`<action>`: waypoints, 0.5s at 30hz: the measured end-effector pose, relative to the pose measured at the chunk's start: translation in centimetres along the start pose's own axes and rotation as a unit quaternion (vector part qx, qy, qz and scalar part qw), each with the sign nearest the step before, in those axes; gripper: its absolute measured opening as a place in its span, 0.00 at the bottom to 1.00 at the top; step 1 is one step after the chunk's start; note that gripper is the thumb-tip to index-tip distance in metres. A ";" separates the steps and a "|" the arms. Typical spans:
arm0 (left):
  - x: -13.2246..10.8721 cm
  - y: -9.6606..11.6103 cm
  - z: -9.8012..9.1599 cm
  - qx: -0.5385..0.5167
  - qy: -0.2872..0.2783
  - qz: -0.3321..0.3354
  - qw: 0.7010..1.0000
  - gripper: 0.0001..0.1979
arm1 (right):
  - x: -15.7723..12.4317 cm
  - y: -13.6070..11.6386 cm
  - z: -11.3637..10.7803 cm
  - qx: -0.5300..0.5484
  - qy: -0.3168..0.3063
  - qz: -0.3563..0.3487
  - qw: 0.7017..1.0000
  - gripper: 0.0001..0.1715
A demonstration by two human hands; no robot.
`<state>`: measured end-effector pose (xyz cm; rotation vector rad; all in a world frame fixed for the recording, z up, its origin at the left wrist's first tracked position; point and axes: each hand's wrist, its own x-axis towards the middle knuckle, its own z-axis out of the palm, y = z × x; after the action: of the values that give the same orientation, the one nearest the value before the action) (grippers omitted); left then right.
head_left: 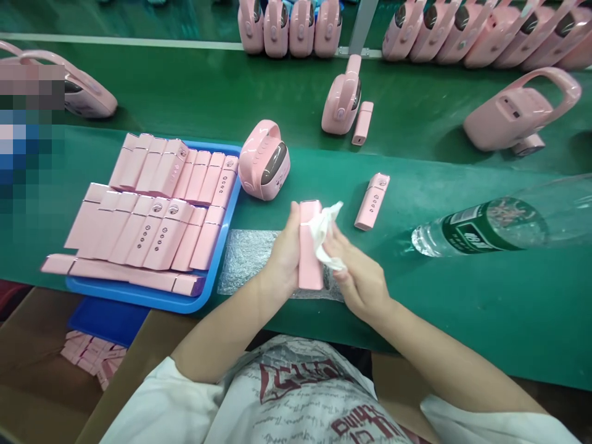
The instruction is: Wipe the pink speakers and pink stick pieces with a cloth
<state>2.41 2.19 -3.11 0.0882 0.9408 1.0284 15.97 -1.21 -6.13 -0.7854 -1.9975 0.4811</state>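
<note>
My left hand [283, 253] is closed around a pink rectangular stick-shaped device [310, 265], held upright above the table. A crumpled white wipe [324, 231] lies against the device's right side, gripped by my right hand [363, 274]. Beneath my hands a sheet of bubble wrap [247, 259] is spread on the green surface. Another pink stick device [372, 202], with a row of buttons, rests to the right. Just beyond my left hand stands a pink handled unit [264, 161] with a dark window.
A blue tray [234, 213] full of pink devices sits on the left. To the right a plastic bottle [490, 225] lies tilted. Further pink handled units [342, 105] line the back. Under the table, a box [28, 357] holds more pink pieces.
</note>
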 end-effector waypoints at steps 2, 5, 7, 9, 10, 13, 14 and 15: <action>0.2 0.9 -0.2 0.002 0.035 0.051 0.998 0.26 | 0.1 -0.3 0.0 0.020 -0.030 -0.017 0.999 0.21; 0.9 1.7 -0.4 0.028 0.043 0.117 0.992 0.24 | 0.5 -0.7 -0.8 0.074 -0.031 0.013 0.997 0.24; 1.7 1.7 -0.3 0.120 0.065 0.141 0.981 0.24 | 0.7 -0.9 -1.7 0.093 -0.012 0.042 0.995 0.27; 2.7 1.5 0.2 0.250 0.095 0.162 0.950 0.21 | 0.9 -1.0 -2.6 0.105 0.003 0.068 0.992 0.27; 3.4 1.3 0.6 0.307 0.102 0.172 0.931 0.19 | 1.0 -1.0 -2.9 0.112 0.006 0.080 0.990 0.27; 5.6 0.9 2.5 0.402 0.090 0.214 0.886 0.15 | 1.2 -0.6 -3.5 0.125 0.006 0.112 0.986 0.27; 6.3 0.8 3.3 0.428 0.084 0.229 0.870 0.18 | 1.2 -0.4 -3.6 0.126 0.008 0.120 0.985 0.27; 7.1 0.6 4.1 0.455 0.080 0.241 0.854 0.20 | 1.3 -0.2 -3.6 0.125 0.011 0.131 0.983 0.28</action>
<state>6.09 9.32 -4.69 1.0942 1.5483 0.9611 18.49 -0.40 -3.40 -0.8926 -1.7774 0.8549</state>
